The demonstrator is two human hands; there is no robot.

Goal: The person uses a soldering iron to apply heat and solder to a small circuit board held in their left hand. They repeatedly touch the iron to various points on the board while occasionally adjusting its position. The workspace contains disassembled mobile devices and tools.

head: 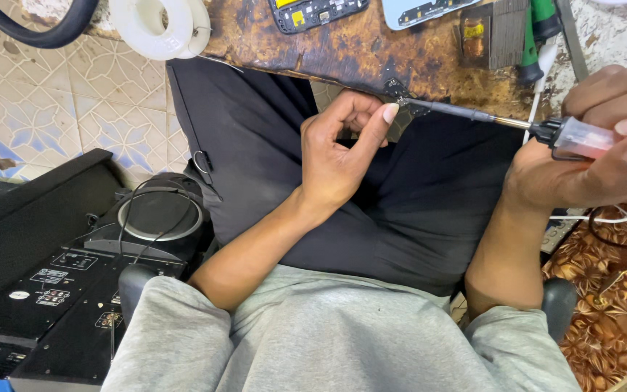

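My right hand (604, 145) grips a soldering iron (538, 131) by its clear pink handle, with the dark metal shaft pointing left. The tip reaches a small dark circuit part (398, 90) at the edge of the wooden workbench (342, 51). My left hand (346, 149) pinches that small part between thumb and forefinger, right beside the iron's tip. Both forearms rest above my lap, which is covered in black trousers and a grey shirt.
On the bench lie an opened phone body (313, 11), a pale phone panel (422, 9), a white solder spool (157, 25) and a green tool (538, 33). A black speaker cabinet (74, 268) stands at the left on tiled floor. White wires (618, 216) trail at the right.
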